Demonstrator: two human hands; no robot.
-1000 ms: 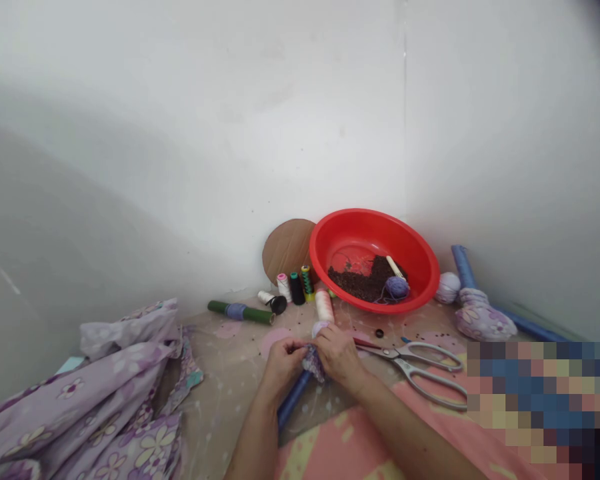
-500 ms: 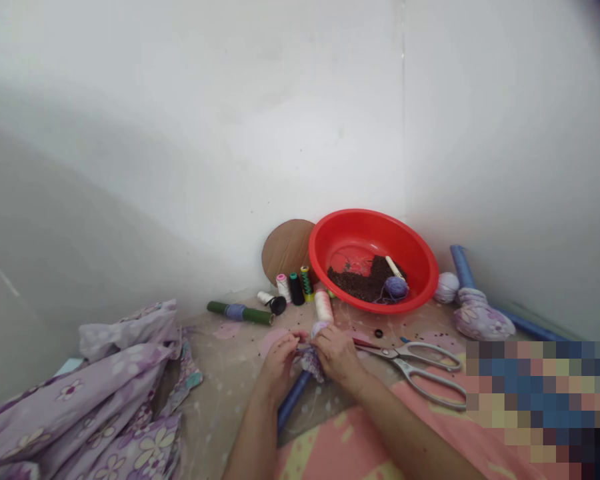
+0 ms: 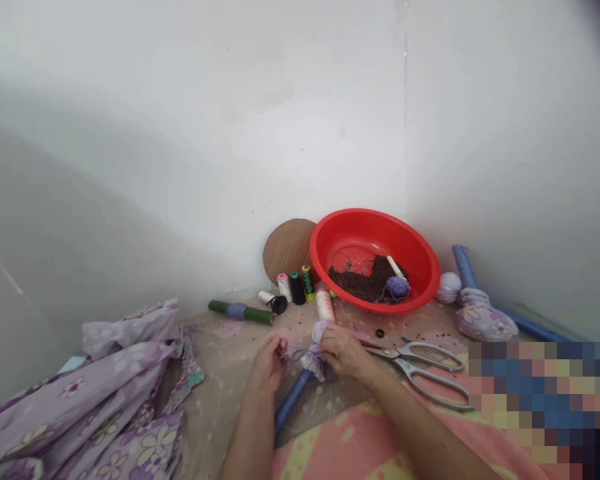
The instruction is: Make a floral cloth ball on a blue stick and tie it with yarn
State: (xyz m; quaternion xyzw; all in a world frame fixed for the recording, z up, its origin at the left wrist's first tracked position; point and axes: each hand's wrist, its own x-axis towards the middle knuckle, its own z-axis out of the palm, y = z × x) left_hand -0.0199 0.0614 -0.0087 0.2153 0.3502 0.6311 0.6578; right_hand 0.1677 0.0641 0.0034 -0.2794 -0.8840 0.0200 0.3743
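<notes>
A blue stick point(image 3: 291, 401) lies on the floor with a purple flowered cloth bundle point(image 3: 316, 347) wrapped over its far end. My right hand point(image 3: 347, 353) is closed around that bundle. My left hand point(image 3: 269, 362) is pinched shut just left of it, on a thin thread point(image 3: 296, 354) that runs from the fingers to the bundle.
Large metal scissors point(image 3: 420, 370) lie right of my hands. A red basin point(image 3: 375, 259) with dark grains and a purple yarn ball stands in the corner, thread spools point(image 3: 296, 288) and a green stick point(image 3: 241, 312) beside it. Purple flowered fabric point(image 3: 100, 393) is heaped at left. Finished cloth-headed sticks point(image 3: 483, 315) lie right.
My left hand has drawn away to the left of the bundle, pulling the thread out with it. My right hand has stayed on the bundle.
</notes>
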